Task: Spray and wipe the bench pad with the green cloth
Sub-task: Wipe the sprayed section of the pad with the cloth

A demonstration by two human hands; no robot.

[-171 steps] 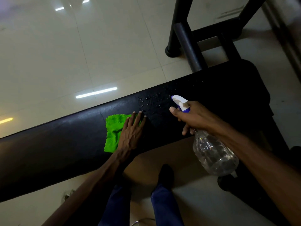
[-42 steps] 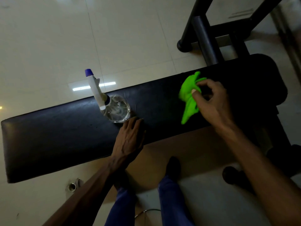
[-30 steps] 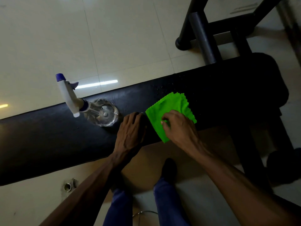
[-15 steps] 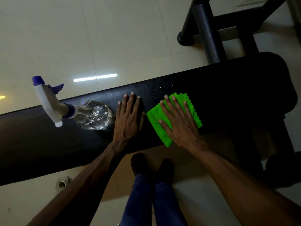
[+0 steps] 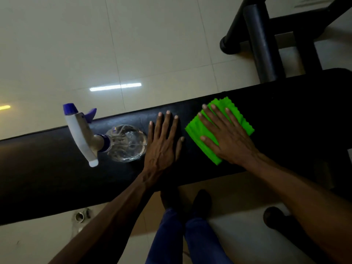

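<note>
The long black bench pad (image 5: 47, 168) runs across the view from lower left to upper right. A folded green cloth (image 5: 198, 138) lies flat on the pad, and my right hand (image 5: 226, 138) presses on it with straight, spread fingers. My left hand (image 5: 163, 145) rests flat on the bare pad just left of the cloth. A clear spray bottle (image 5: 125, 143) with a white and blue trigger head (image 5: 80, 130) stands on the pad next to my left hand.
A black metal frame with a grey padded roller (image 5: 259, 37) rises behind the pad's right end. Pale tiled floor (image 5: 133, 44) lies beyond the bench. My legs in blue trousers (image 5: 182, 237) and dark shoes stand at the near edge. A dark round object (image 5: 274, 216) sits on the floor at right.
The spray bottle was set down on the pad and the cloth passed to my right hand, which spread it flat. In the last half second the cloth slid slightly right along the pad.
</note>
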